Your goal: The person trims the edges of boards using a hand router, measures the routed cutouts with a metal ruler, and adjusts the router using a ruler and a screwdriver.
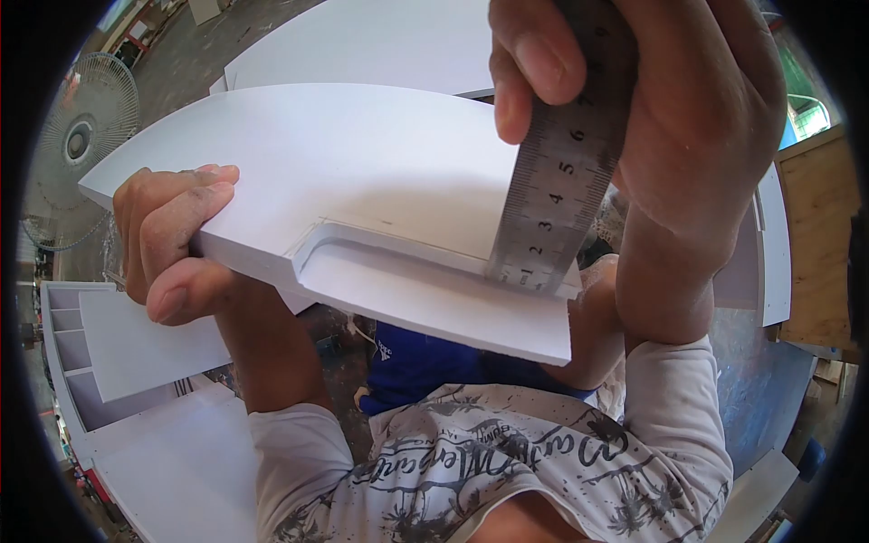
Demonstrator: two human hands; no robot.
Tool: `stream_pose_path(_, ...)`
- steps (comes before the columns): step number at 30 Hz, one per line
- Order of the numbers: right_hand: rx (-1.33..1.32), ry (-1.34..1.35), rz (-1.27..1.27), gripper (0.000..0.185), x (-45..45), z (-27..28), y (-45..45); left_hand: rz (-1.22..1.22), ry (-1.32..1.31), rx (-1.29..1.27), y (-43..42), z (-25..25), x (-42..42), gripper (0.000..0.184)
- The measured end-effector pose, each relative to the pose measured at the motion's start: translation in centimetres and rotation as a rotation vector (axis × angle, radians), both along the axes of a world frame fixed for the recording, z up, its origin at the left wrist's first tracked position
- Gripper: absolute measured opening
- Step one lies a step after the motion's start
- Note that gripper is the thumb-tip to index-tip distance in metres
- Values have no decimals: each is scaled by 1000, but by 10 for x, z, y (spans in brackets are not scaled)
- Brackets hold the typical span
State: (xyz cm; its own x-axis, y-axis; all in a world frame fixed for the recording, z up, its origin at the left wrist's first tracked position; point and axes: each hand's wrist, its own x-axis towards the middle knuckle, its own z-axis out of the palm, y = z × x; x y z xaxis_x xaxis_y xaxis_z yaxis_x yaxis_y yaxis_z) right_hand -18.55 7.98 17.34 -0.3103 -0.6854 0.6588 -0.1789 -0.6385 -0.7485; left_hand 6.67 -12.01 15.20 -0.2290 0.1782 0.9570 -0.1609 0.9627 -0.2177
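A white board (308, 154) with a recessed step cut along its near edge is held up in front of me. My left hand (176, 231) grips its left part, fingers on top and thumb at the near side. In my right hand (674, 118) is a steel ruler (561, 195), pinched near its upper part. The ruler stands tilted, its low-numbered end down in the right part of the recess (434, 290). Faint pencil marks run beside the recess edge. My right fingers cover part of the ruler's upper scale.
Behind the board lies a larger white panel (380, 45). A standing fan (81, 140) is at the far left. White panels (172, 462) and a compartmented white frame (63, 326) lie at lower left. A brown wooden panel (819, 235) stands at the right.
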Motion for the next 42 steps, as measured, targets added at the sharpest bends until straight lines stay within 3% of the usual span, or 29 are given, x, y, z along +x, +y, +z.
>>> stream_pose_path(42, -20, -23, -41, 27, -13, -3, 2, 44, -29, 47, 0, 7, -2, 85)
